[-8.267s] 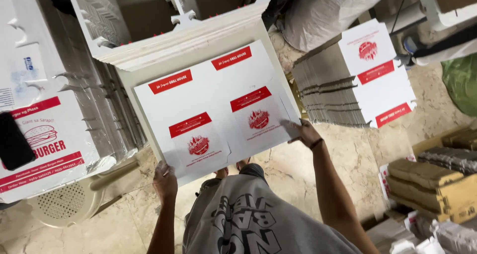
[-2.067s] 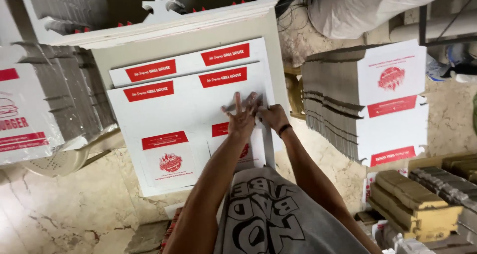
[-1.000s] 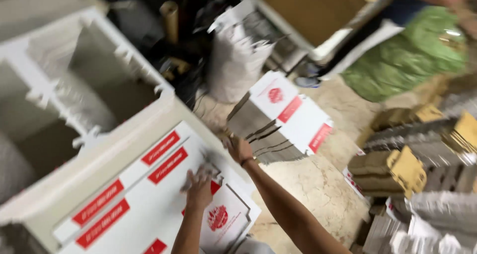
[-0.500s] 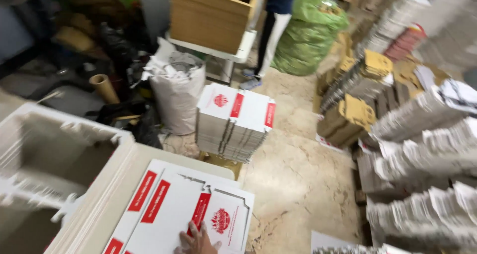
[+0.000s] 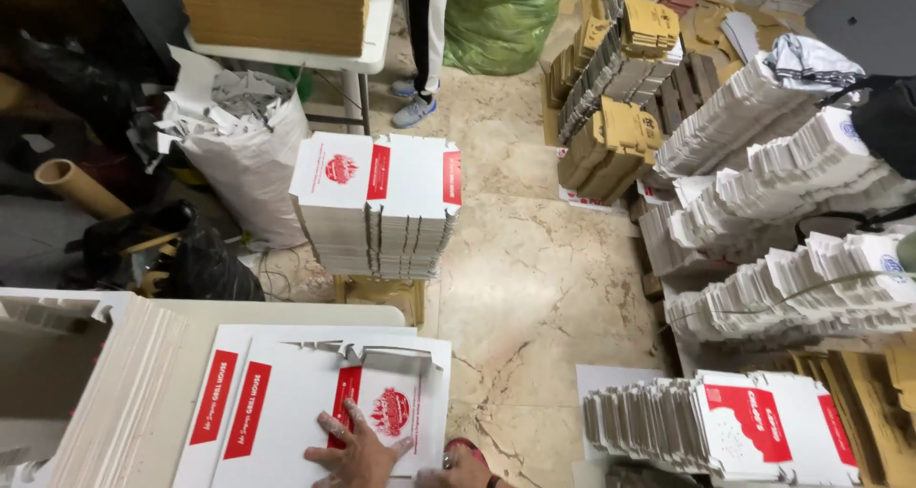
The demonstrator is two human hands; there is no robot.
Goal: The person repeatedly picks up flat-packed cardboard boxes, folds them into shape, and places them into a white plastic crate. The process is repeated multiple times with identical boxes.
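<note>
Left hand (image 5: 358, 450) flat, fingers spread, pressing the top flat box sheet (image 5: 324, 407) onto the surface (image 5: 286, 313), likely to keep it from sliding. Right hand (image 5: 463, 469) at the sheet's right edge, mostly cut off; grip can't tell. Stack of flat boxes (image 5: 377, 207) stands well apart; bare floor (image 5: 544, 288) between.

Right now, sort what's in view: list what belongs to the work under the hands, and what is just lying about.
In hand:
- left hand, flat on the top sheet
- right hand, at its edge
- white-and-red flat carton sheets
- table under them

Lying about:
- stack of flat cartons
- sack of paper scraps
- green bag
- brown cardboard stacks
- cardboard tube
</note>
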